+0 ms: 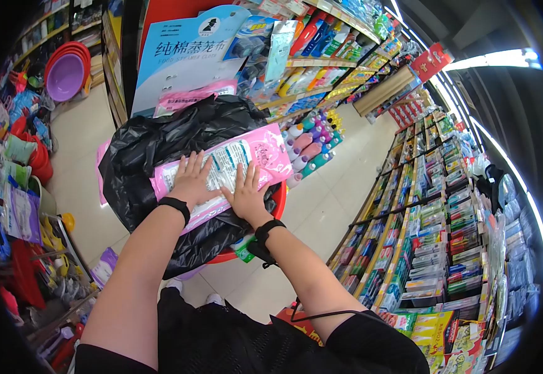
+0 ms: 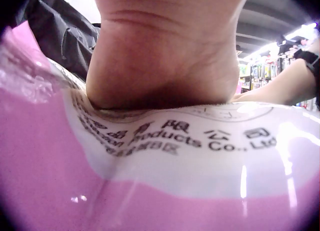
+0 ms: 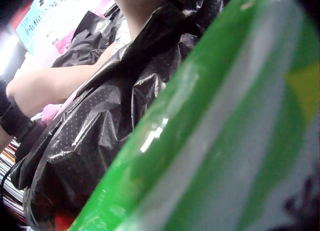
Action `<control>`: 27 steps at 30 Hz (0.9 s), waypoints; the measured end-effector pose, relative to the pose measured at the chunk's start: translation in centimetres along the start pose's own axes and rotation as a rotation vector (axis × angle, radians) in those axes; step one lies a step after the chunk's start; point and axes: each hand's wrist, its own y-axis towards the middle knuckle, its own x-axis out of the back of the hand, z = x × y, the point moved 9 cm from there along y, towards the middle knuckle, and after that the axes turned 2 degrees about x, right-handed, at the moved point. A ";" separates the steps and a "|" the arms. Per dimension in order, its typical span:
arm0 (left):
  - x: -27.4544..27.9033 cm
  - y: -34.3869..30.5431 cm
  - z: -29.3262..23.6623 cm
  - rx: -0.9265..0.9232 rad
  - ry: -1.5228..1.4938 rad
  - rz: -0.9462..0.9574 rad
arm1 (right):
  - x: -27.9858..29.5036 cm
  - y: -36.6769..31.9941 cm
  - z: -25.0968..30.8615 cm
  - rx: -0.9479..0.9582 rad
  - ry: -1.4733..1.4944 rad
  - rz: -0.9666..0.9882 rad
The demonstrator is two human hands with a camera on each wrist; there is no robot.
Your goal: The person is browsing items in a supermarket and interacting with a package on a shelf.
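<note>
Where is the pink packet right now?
Head view, centre: the pink packet lies atop the black bag, under the left hand and the right hand, both flat.

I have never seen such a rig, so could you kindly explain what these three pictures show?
No machine here: a person in a shop wears three cameras. The wide picture is from the head, looking down at both arms. The left hand and right hand lie flat, fingers straight, on a pink packet resting on a black plastic bag in a red tub. The left wrist picture shows that palm pressing the packet's label. The right wrist picture shows the bag and a blurred green packet near the lens.
</note>
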 end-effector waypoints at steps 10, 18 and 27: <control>-0.1 0.0 0.0 0.005 -0.001 -0.006 | -0.2 0.0 0.0 0.008 0.014 -0.004; 0.1 -0.1 0.0 0.008 0.002 -0.017 | 0.0 0.0 0.1 0.010 0.001 0.001; 0.3 -0.2 -0.1 0.016 -0.004 -0.004 | -0.3 0.1 0.0 0.005 0.024 0.026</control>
